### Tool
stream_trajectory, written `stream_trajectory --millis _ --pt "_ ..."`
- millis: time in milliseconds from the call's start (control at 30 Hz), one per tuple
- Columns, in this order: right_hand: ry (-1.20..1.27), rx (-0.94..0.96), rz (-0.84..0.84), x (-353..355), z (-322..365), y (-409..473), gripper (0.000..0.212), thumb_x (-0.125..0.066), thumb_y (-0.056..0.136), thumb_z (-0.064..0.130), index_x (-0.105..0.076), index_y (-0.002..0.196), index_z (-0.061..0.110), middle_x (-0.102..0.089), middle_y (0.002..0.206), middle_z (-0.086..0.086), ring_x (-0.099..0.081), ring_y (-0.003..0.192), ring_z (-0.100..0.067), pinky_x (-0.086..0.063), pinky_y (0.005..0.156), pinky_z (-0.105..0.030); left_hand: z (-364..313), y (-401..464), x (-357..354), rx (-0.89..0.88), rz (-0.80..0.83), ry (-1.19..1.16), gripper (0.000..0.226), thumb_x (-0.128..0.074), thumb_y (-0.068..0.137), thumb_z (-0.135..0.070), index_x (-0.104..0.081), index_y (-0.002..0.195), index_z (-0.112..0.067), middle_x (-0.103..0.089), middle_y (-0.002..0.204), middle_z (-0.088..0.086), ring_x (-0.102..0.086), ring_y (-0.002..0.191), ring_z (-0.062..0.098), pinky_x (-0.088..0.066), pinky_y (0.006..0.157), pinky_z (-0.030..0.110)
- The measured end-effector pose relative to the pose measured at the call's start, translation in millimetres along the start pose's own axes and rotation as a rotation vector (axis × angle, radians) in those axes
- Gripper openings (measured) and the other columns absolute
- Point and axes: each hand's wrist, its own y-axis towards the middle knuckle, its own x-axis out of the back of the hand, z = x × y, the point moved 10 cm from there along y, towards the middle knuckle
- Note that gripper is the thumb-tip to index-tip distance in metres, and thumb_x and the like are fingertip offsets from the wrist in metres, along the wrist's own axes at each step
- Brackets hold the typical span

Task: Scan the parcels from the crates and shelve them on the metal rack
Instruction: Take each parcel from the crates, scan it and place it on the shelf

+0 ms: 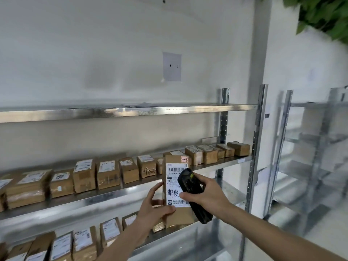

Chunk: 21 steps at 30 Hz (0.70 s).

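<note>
Head view: parcel up for scanning at the rack.
Left hand [156, 205] clamps the parcel [176, 191] before the middle shelf [113, 193]; right hand [209, 194], wrapped round the scanner [192, 193], covers part of the barcode label, so a misread seems likely.

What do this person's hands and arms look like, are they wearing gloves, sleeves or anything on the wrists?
Nothing is worn that shows. The left hand and the right hand are bare, with no gloves, and no rings are visible on the fingers. Both forearms are uncovered up to the frame edge: no sleeves, watch or wristband in view.
</note>
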Motion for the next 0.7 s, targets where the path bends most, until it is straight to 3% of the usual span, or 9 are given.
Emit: stream_trajectory --millis 200,367,433,567,700 --pt "-0.181 -0.026 0.005 83.3 -52.7 29.1 0.054 -0.094 0.063 0.048 -0.069 0.111 0.048 -0.076 0.1 0.019 -0.07 0.094 0.0 -0.06 0.089 -0.03 2.7 41.0 -89.3 -0.009 -0.029 0.011 0.09 -0.094 0.06 -0.003 -0.054 0.125 -0.052 -0.069 0.105 0.015 -0.073 0.09 0.025 -0.062 0.067 0.036" --pt "-0.44 -0.104 0.004 137.1 -97.7 43.3 0.057 -0.085 0.064 0.059 -0.068 0.114 0.039 -0.069 0.091 0.018 -0.066 0.084 -0.002 -0.051 0.069 -0.024 5.9 70.8 -133.0 -0.047 -0.138 0.044 0.093 -0.097 0.055 -0.006 -0.05 0.123 -0.048 -0.07 0.099 0.006 -0.072 0.09 0.027 -0.063 0.071 0.047" --pt "-0.512 -0.15 0.013 149.8 -113.8 46.0 0.059 -0.084 0.063 0.062 -0.066 0.114 0.038 -0.067 0.093 0.017 -0.065 0.087 -0.007 -0.048 0.069 -0.025 5.1 80.7 -145.5 -0.066 -0.158 0.059 0.095 -0.098 0.054 -0.008 -0.049 0.124 -0.05 -0.069 0.102 0.004 -0.07 0.092 0.025 -0.063 0.071 0.046" --pt "-0.565 -0.223 0.013 172.2 -141.1 53.5 0.063 -0.082 0.057 0.066 -0.066 0.11 0.035 -0.069 0.095 0.015 -0.067 0.09 -0.01 -0.053 0.077 -0.027 6.5 98.7 -169.0 -0.077 -0.163 0.084 0.097 -0.096 0.057 -0.006 -0.046 0.129 -0.046 -0.067 0.103 0.002 -0.069 0.087 0.016 -0.06 0.059 0.029" --pt "-0.598 -0.259 0.026 186.1 -154.4 60.9 0.055 -0.083 0.058 0.063 -0.062 0.102 0.037 -0.068 0.094 0.013 -0.067 0.091 -0.014 -0.051 0.077 -0.027 12.2 115.3 -179.4 -0.073 -0.161 0.114 0.098 -0.096 0.056 -0.006 -0.045 0.13 -0.045 -0.068 0.108 0.004 -0.068 0.093 0.021 -0.061 0.059 0.032"
